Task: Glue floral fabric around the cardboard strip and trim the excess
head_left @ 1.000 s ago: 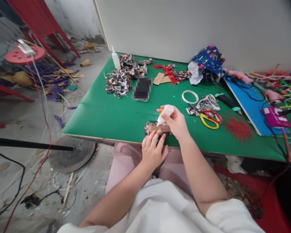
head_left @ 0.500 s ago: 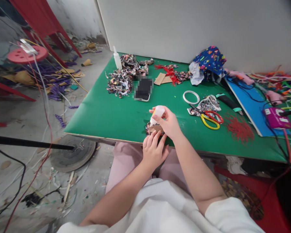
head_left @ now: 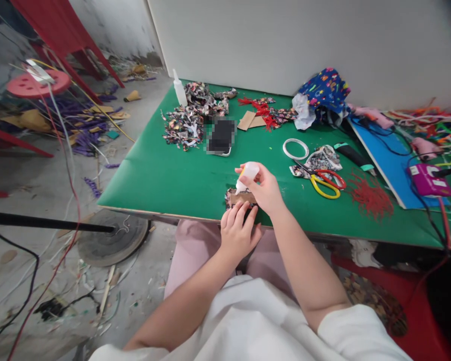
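Observation:
My right hand [head_left: 267, 190] is closed around a white squeeze glue bottle [head_left: 251, 172], which it holds tilted with the nozzle pointing down. The nozzle is at a strip of brown cardboard [head_left: 242, 198] on a patterned piece of fabric [head_left: 229, 197], close to the table's front edge. Whether the nozzle touches the cardboard, I cannot tell. My left hand [head_left: 237, 228] rests with its fingers stretched out and the fingertips on the near side of the cardboard. Parts of the cardboard and fabric are hidden under my hands.
On the green table [head_left: 154, 175] lie a phone [head_left: 221, 136], fabric scraps [head_left: 182, 128], cardboard pieces [head_left: 251, 121], a roll of tape [head_left: 295, 149], scissors [head_left: 325, 183], a cutter [head_left: 353, 156] and red threads [head_left: 370, 194]. Another bottle [head_left: 180, 90] stands at the back left.
My right hand has shifted slightly right with the glue bottle, and the nozzle is farther along the cardboard strip. My left hand has stayed in place.

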Demonstrator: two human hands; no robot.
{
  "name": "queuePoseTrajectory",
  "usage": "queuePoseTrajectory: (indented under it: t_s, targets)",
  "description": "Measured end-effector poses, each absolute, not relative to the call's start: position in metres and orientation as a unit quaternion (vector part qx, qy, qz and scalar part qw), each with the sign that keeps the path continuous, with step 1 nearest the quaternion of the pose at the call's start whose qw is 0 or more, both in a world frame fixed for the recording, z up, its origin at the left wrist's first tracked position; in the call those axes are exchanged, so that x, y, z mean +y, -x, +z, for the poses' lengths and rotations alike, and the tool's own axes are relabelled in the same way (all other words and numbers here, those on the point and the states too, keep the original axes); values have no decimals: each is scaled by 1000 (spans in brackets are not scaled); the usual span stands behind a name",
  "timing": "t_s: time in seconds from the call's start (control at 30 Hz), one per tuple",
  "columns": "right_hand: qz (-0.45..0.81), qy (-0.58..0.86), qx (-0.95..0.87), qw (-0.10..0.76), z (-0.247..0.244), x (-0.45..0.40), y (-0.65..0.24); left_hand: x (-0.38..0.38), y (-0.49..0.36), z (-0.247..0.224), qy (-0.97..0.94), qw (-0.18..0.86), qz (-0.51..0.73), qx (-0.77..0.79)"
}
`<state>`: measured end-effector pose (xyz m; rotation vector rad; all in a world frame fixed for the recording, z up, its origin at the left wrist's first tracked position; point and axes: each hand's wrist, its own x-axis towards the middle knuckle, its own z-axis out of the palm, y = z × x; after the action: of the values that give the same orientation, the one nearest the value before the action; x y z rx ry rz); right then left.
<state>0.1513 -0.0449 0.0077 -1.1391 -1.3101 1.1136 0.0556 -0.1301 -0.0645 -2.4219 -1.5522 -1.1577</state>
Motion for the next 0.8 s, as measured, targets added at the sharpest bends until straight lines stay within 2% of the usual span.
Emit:
queuePoseTrajectory:
  t_s: [0.57,0.8]
  targets:
    - [402,502,-535,547,3,-58,-181,-129,-57,-62,783,34,-376,-495]
    - [379,498,-615,480,5,-55,-150,-128,-57,-62,777,42,-395,-488]
